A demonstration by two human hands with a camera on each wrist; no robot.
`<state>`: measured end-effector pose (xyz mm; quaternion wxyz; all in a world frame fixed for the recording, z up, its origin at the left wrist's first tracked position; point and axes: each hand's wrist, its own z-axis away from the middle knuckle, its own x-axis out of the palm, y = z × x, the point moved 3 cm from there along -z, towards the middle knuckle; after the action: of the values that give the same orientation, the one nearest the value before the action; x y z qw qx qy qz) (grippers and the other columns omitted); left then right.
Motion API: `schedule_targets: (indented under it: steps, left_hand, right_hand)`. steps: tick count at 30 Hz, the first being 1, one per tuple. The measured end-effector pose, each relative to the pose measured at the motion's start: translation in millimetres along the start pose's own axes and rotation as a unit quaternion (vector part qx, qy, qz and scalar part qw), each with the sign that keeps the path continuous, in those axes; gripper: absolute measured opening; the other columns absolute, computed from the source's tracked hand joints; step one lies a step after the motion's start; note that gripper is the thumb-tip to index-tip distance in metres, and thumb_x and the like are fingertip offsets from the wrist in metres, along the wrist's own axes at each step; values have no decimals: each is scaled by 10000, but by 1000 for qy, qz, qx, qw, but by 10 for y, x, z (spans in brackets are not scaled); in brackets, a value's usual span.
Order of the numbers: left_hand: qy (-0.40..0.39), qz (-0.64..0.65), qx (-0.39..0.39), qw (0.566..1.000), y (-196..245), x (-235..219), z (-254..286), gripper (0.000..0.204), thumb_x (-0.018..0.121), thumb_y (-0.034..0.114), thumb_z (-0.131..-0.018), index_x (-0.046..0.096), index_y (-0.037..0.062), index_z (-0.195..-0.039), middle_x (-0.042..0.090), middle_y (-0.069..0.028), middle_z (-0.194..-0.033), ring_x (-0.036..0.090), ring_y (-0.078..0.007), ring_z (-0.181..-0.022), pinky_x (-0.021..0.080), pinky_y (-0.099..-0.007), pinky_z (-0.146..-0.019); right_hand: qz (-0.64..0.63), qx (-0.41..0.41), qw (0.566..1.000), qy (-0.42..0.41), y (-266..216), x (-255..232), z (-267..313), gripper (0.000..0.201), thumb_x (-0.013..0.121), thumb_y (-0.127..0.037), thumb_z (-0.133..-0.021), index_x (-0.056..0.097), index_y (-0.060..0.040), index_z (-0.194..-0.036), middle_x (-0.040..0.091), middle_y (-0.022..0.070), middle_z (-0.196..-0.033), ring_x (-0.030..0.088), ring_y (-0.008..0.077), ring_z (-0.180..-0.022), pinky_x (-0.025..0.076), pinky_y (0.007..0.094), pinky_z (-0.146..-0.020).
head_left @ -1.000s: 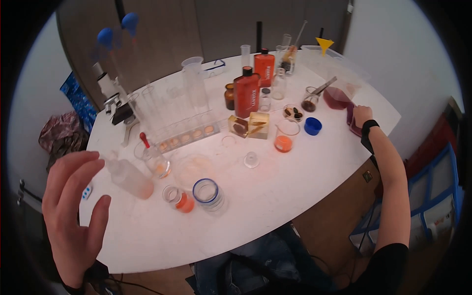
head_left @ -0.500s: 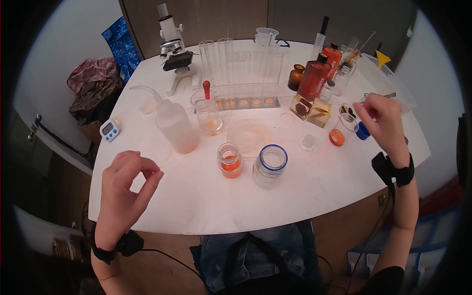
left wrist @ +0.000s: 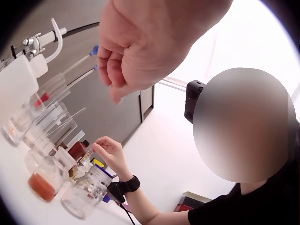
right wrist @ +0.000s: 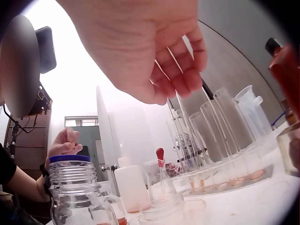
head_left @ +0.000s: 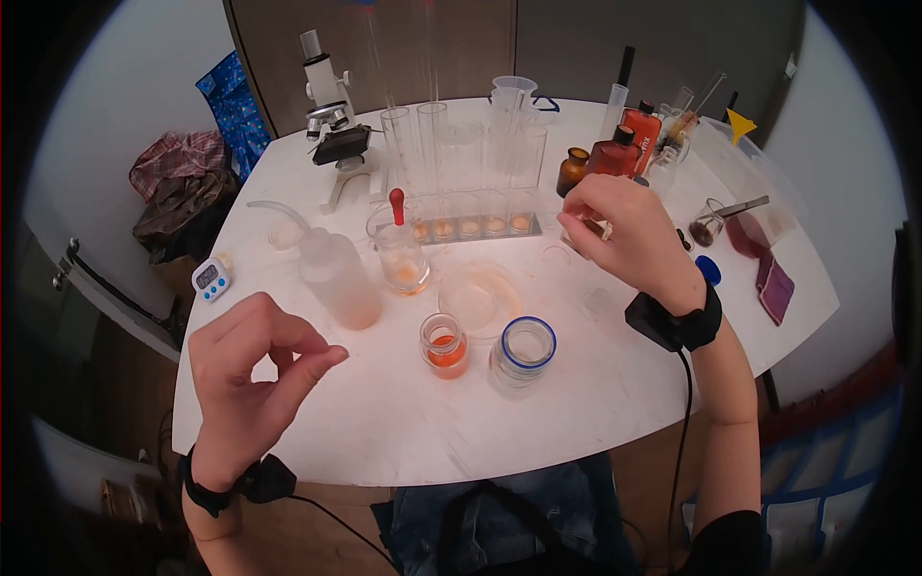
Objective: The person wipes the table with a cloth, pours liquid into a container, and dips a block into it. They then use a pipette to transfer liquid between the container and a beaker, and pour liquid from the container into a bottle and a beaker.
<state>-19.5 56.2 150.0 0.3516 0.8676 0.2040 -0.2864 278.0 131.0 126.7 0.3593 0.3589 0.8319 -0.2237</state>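
Note:
My left hand (head_left: pixel 254 379) hovers over the table's left front, fingers loosely curled, holding nothing. Beside it are a white squeeze bottle (head_left: pixel 338 280) and a small glass jar of orange liquid (head_left: pixel 445 355). A blue-rimmed glass jar (head_left: pixel 523 357) stands to that jar's right. My right hand (head_left: pixel 629 230), bent and empty, is raised in front of the red bottles (head_left: pixel 615 154), partly covering clear blocks. The right wrist view shows the right hand (right wrist: pixel 150 51) with relaxed fingers above the table. In the left wrist view the left hand (left wrist: pixel 145 47) touches nothing.
A rack (head_left: pixel 485 228) of glass tubes spans the back, beside a microscope (head_left: pixel 336 144). A flask with a red-bulbed dropper (head_left: pixel 398 206) and a shallow dish (head_left: pixel 480 298) lie mid-table. At right are a blue cap (head_left: pixel 708 270), a purple cloth (head_left: pixel 774 288) and a clear bin (head_left: pixel 768 173).
My right hand has come from the purple cloth at the far right inward over the table. The left hand has moved inward, its fingers curling more. The head view has swung left.

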Motion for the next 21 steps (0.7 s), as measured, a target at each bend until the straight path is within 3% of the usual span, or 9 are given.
schedule_targets:
  steps: [2, 4, 6, 8, 9, 10, 11, 16, 21]
  left_hand:
    - [25, 25, 123, 992, 101, -68, -170, 151, 741, 16, -663, 591, 27, -652, 559, -27, -566, 504, -136, -500, 414, -267, -521]
    - [38, 77, 159, 983, 281, -64, -295, 246, 663, 213, -772, 540, 80, -605, 487, 8, -563, 431, -129, -511, 410, -372, -712]
    - [67, 120, 228, 964, 488, 48, -403, 269, 649, 329, -798, 557, 166, -604, 509, 21, -621, 446, -131, -599, 395, -418, -795]
    - [-81, 174, 199, 961, 611, -62, -390, 210, 674, 363, -789, 544, 220, -708, 498, 57, -790, 450, -130, -716, 397, -458, -864]
    - [-43, 162, 284, 944, 418, -38, -348, 209, 678, 358, -793, 554, 191, -773, 489, 57, -828, 442, -130, -702, 398, -440, -869]
    - [22, 171, 76, 982, 558, -62, -322, 200, 695, 314, -765, 565, 162, -752, 489, 48, -811, 454, -130, -702, 418, -423, -839]
    - [86, 173, -137, 972, 693, -71, -249, 192, 712, 270, -738, 577, 134, -732, 490, 40, -794, 466, -129, -702, 439, -406, -808]
    - [91, 143, -191, 967, 434, -20, -197, 192, 714, 262, -722, 576, 129, -723, 491, 38, -792, 470, -130, -704, 442, -401, -797]
    - [87, 124, -208, 966, 362, 13, -148, 192, 717, 251, -701, 576, 122, -713, 493, 36, -791, 475, -131, -706, 447, -395, -783]
  right_hand:
    - [-18, 25, 999, 9, 67, 19, -89, 81, 618, -93, -762, 570, -27, -765, 589, 87, -707, 576, 241, -654, 444, 320, -590]
    - [-30, 25, 999, 19, 88, 11, -164, 80, 616, -90, -761, 569, -25, -766, 587, 84, -703, 571, 230, -639, 444, 307, -579]
    - [-45, 62, 997, 23, 80, -13, -227, 74, 605, -77, -767, 562, -16, -764, 578, 72, -691, 558, 192, -606, 441, 272, -548]
    - [-50, 57, 997, 23, 115, -20, -255, 75, 604, -72, -772, 560, -12, -764, 574, 70, -689, 556, 184, -602, 440, 265, -544]
    - [-47, 61, 997, 25, 146, -23, -260, 76, 603, -68, -777, 558, -8, -763, 570, 68, -686, 554, 175, -597, 439, 258, -540]
    - [-62, 86, 994, 26, 177, -14, -263, 73, 600, -56, -789, 557, -1, -768, 572, 72, -690, 565, 164, -607, 447, 249, -553]
    - [-70, 106, 992, 23, 247, 4, -255, 68, 601, -49, -792, 562, 5, -782, 580, 75, -701, 572, 149, -616, 453, 235, -570]
    - [-22, 52, 998, 26, 277, -148, -273, 69, 578, -56, -808, 561, 3, -778, 594, 65, -696, 563, 133, -624, 436, 233, -601]
    - [-9, 63, 998, 20, 295, -155, -251, 79, 584, -71, -812, 567, 4, -798, 594, 72, -713, 539, 154, -648, 428, 252, -659]
